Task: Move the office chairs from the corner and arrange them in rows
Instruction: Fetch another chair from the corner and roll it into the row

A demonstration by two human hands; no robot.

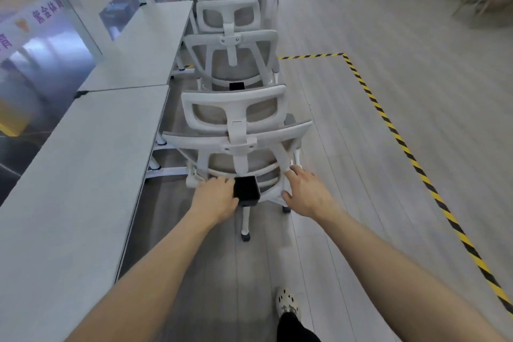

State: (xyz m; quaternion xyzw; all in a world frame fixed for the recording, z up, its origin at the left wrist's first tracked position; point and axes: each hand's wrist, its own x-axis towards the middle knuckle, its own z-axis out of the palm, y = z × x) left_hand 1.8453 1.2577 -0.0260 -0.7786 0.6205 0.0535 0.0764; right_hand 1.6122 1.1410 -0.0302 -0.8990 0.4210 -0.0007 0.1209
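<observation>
Left hand point(215, 197) and right hand point(304, 191) both grasp lower frame of nearest chair point(236, 144) | 3 chairs point(230, 64) in file | 2 worktops point(83, 164) alongside

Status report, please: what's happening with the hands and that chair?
Both holding nearest chair low on its back: left hand, right hand. Stands alongside desks. Directly ahead: next chair, close.

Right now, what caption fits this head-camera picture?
Left hand and right hand hold the nearest office chair behind others beside tables.
</observation>
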